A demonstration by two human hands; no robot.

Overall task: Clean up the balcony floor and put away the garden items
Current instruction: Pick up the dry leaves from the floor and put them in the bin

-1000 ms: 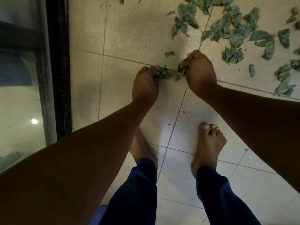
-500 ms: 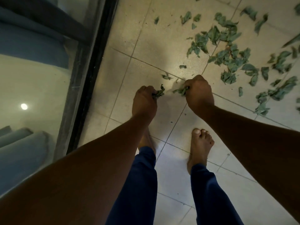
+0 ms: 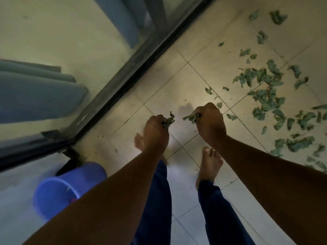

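Head view, looking down: both fists hang over the tiled floor (image 3: pixel 177 85), each clenched round a small bunch of green leaves. Left hand (image 3: pixel 155 131) grips a tuft (image 3: pixel 169 120) poking out toward the right; right hand (image 3: pixel 210 121) grips another tuft (image 3: pixel 190 117) poking out toward the left. The two bunches face each other across a small gap, not touching.

Key relation: the blue bucket (image 3: pixel 58 188) sits near-left, down by the left forearm and well apart from both hands. Its mouth tips toward the near right, and it looks the likely drop spot, so the left hand is nearer and the right has to cross over the legs. The dark door track (image 3: pixel 141 62) runs diagonally from near-left to far-right, hemming the bucket in on its far side; glass lies beyond it.

Loose leaves (image 3: pixel 265 96) remain scattered on the right, far and middle, nearer the right hand. Bare tile between the feet (image 3: pixel 209 167) and the bucket gives open room for a swing left. Most of the pickup looks not yet done.
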